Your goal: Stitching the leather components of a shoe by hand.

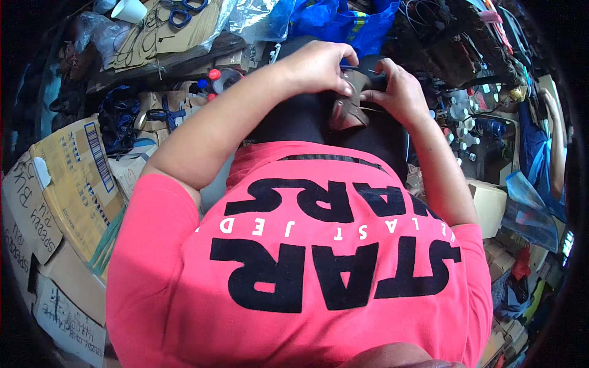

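A small brown shoe (348, 115) rests over my dark-clad lap, its rounded end toward me. My left hand (322, 66) comes from the left and grips its upper part, thumb pressed on the near side and fingers curled over the far side. On the shoe's right side, my right hand (397, 92) has its thumb against the edge and its forefinger bent beyond it. Thin pale strands, perhaps thread, show beside the right thumb and between the two hands. The far side of the shoe is hidden by my fingers.
Cardboard boxes (76, 165) crowd the left. Blue-handled scissors (180, 18) lie on brown card at the upper left, near a white cup (129, 10). A blue bag (343, 21) is ahead. Several small bottles (463, 113) stand right; another person's arm (555, 147) shows at the far right.
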Available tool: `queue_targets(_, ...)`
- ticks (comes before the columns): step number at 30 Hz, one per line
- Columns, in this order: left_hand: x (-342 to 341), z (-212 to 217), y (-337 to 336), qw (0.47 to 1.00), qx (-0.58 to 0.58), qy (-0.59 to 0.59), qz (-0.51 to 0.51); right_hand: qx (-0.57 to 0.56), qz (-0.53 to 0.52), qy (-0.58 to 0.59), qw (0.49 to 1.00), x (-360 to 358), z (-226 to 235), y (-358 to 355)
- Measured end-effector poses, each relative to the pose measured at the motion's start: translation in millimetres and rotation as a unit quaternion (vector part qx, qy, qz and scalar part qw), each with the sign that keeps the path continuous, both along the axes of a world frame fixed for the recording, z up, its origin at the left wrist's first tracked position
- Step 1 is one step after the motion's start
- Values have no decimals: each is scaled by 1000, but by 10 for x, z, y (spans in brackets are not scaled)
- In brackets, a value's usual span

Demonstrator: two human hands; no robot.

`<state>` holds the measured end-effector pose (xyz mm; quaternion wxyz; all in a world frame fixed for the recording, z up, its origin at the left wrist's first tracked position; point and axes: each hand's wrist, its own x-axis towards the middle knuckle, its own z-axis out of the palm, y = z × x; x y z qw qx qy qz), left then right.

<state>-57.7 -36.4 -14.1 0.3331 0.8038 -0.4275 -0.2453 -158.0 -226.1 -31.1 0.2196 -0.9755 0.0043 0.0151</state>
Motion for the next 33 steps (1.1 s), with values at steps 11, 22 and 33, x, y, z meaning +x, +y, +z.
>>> queue_targets(11, 251, -314, -285, 986, 87, -71, -120, 205, -82, -33, 975, -614, 181, -132)
queue_targets(22, 279, -329, -221, 991, 55, -46, -110, 186, -30, -62, 980, -551, 71, 36)
queue_targets(33, 260, -294, -226, 993, 56, -40, -96, 160, -14, -18, 987, -485, 167, 52)
